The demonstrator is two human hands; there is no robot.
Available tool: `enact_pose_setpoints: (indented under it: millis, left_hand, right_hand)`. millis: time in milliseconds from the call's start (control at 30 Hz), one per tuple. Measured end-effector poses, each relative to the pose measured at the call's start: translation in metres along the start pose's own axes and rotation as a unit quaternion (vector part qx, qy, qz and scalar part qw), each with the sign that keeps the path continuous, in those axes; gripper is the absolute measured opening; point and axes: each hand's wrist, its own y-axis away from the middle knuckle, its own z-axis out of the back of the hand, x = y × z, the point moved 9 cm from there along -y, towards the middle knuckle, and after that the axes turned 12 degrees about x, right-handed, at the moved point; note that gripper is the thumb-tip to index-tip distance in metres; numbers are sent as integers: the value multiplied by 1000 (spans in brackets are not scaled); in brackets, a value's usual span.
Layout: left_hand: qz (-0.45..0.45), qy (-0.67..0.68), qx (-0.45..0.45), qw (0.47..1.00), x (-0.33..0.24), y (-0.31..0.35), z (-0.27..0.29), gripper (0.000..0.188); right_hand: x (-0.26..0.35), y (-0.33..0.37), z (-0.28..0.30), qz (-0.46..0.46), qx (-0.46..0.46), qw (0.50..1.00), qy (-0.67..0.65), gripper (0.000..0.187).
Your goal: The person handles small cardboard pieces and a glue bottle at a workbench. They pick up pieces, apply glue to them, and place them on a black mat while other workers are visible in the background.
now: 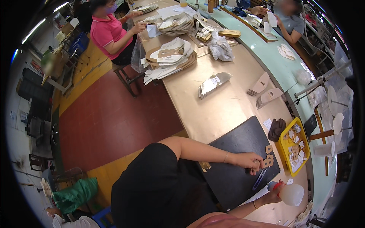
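My left hand (251, 162) is over a black mat (235, 142), its fingers curled together. Anything pinched in them is too small or hidden to make out. Right beside its fingertips lie small tan cut pieces with holes (268, 160) at the mat's edge. In my right hand (273, 194), near the table's right side, is a translucent white plastic bottle (292, 195) with a red collar, tilted on its side. A slim purple-edged tool (259, 179) rests on the mat between my hands. Tan strips (205, 166) lie beneath my left forearm.
A yellow tray (282, 146) of small parts stands right of the mat, by a dark brown cloth (276, 130). Stacked cut panels (215, 84) and larger piles (171, 57) are farther up the table. Two people work beyond, one at left, one across a pale green surface (262, 47).
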Motion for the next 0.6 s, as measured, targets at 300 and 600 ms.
enact_pose_setpoints:
  millis: [300, 600]
  left_hand:
    - [-8, 11, 5, 1000, 2, -1, 1, 22]
    - [-12, 8, -1, 1000, 3, -2, 2, 21]
  right_hand:
    - [-1, 0, -1, -4, 3, 1000, 15, 27]
    - [-1, -1, 0, 11, 6, 1000, -8, 29]
